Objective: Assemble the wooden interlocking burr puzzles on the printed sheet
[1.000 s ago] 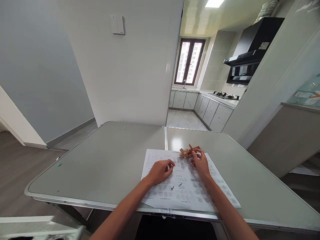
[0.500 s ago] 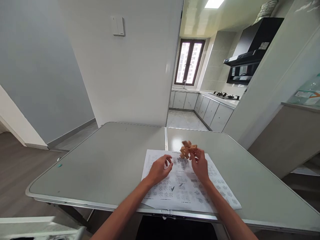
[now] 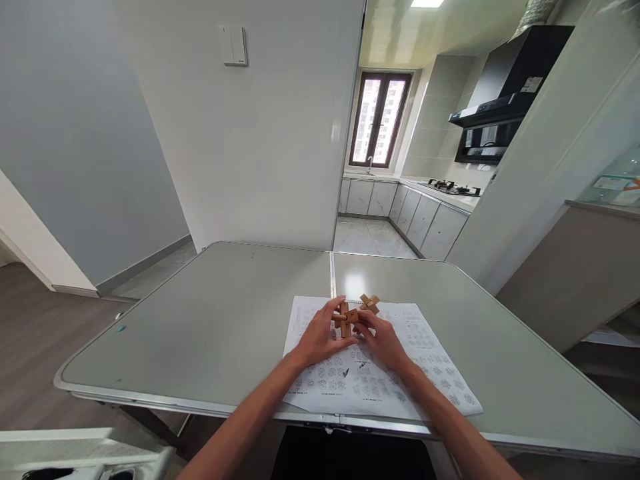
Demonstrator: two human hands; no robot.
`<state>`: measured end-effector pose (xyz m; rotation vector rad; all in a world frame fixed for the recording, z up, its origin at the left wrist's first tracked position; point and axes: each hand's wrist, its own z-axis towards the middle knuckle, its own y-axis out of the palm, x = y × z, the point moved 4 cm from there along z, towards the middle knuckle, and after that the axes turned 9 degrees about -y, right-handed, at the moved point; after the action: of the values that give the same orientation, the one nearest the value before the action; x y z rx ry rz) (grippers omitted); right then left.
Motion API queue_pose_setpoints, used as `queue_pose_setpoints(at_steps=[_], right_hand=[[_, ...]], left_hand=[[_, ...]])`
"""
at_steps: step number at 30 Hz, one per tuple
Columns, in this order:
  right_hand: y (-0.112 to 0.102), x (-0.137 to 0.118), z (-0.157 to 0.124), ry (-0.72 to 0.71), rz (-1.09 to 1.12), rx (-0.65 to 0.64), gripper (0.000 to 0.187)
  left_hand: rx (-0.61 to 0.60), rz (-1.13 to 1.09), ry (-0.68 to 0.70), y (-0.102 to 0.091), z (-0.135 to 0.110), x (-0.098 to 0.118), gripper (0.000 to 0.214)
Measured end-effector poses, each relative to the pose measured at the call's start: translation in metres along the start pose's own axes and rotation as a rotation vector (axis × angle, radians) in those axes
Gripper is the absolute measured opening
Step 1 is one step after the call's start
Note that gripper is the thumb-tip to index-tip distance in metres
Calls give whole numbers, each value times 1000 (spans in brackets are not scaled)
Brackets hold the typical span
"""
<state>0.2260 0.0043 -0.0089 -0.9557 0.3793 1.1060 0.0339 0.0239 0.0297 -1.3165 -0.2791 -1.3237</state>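
Observation:
A wooden interlocking puzzle (image 3: 356,310) made of crossed notched bars is held just above a printed paper sheet (image 3: 425,360) on a grey folding table (image 3: 210,327). My left hand (image 3: 320,337) grips its left bars with the fingers curled round them. From the right, my right hand (image 3: 383,340) pinches the same puzzle. Both forearms reach in from the bottom edge. The sheet shows rows of small puzzle diagrams and two tick marks.
The table has a seam down its middle and metal rims. A small teal speck (image 3: 119,328) lies near its left edge. Behind stands a white wall with a light switch (image 3: 233,45). A kitchen with cabinets, hob and hood (image 3: 493,113) opens at the back right.
The right hand carried the puzzle left and lower, toward the middle of the sheet. The left hand, empty and half curled before, has closed on it.

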Motion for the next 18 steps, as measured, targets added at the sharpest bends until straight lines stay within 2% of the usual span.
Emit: queue_pose_setpoints(at_steps=[3, 8, 12, 18], right_hand=[[1, -1, 0, 2, 33, -12, 23], [0, -3, 0, 9, 17, -6, 24], [-2, -6, 1, 29, 9, 17, 26], [-4, -8, 2, 50, 11, 35, 28]], left_hand=[[-5, -19, 48, 1, 0, 1, 83], [-9, -89, 21, 3, 1, -4, 86], [-8, -67, 36, 4, 2, -7, 79], [-6, -84, -28, 5, 4, -13, 80]])
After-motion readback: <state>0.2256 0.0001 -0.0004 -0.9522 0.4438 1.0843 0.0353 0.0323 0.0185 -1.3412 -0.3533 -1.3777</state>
